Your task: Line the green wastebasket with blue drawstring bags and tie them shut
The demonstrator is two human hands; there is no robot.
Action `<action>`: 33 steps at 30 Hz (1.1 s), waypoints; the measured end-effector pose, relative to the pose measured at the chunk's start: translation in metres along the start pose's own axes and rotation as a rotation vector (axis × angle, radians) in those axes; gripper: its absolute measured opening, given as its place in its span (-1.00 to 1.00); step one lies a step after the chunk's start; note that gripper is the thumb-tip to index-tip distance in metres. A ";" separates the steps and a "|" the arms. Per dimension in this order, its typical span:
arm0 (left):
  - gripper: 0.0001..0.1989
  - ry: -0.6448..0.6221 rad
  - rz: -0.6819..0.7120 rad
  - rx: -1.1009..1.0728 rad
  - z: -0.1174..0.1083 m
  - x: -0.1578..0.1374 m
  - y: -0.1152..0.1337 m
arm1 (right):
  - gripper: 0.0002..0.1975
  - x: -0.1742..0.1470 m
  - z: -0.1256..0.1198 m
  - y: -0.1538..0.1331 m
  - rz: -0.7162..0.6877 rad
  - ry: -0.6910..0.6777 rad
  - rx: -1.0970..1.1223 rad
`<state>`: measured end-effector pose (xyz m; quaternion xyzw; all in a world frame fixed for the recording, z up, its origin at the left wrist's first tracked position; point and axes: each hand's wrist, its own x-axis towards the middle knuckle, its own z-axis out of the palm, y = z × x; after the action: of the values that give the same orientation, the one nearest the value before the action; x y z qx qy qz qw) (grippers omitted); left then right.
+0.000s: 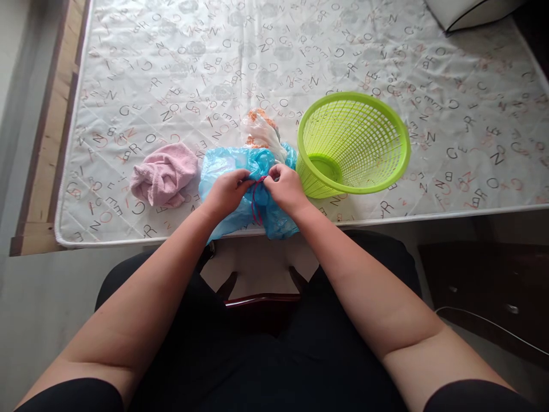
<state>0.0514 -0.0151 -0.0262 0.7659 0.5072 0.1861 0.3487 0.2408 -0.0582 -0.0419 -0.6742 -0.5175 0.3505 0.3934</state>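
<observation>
A crumpled blue plastic bag (221, 163) lies at the front edge of the mattress, bunched in the middle. Around its gathered part runs a thin red string (254, 210), with loose ends hanging down over the bag. My left hand (226, 193) is closed in a pinch on the string against the bunched plastic. From the other side, my right hand (286, 187) pinches the string close by, fingertips pressed together. Just behind the hands sits a white and orange plastic bag (262, 130), partly covered by the blue one. The exact shape of the string between my fingers is hidden.
A green mesh basket (405, 151) stands tilted right beside my right hand. To the left lies a crumpled pink cloth (165, 174). The letter-printed mattress (193, 74) ends just before my lap. A white object with dark piping (476, 14) rests at the far right corner.
</observation>
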 end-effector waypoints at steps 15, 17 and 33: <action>-0.94 0.077 0.190 0.039 0.000 -0.005 -0.002 | -0.93 -0.008 0.001 -0.005 -0.087 -0.098 0.134; -0.95 0.104 0.160 0.055 0.001 -0.004 -0.006 | -0.91 -0.010 0.001 -0.009 -0.082 -0.084 0.090; -0.97 0.160 0.208 0.006 0.003 -0.002 -0.010 | -0.88 -0.005 -0.006 -0.003 -0.367 -0.066 -0.050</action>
<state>0.0462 -0.0161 -0.0352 0.7980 0.4517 0.2804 0.2838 0.2431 -0.0638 -0.0362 -0.5662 -0.6530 0.2818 0.4167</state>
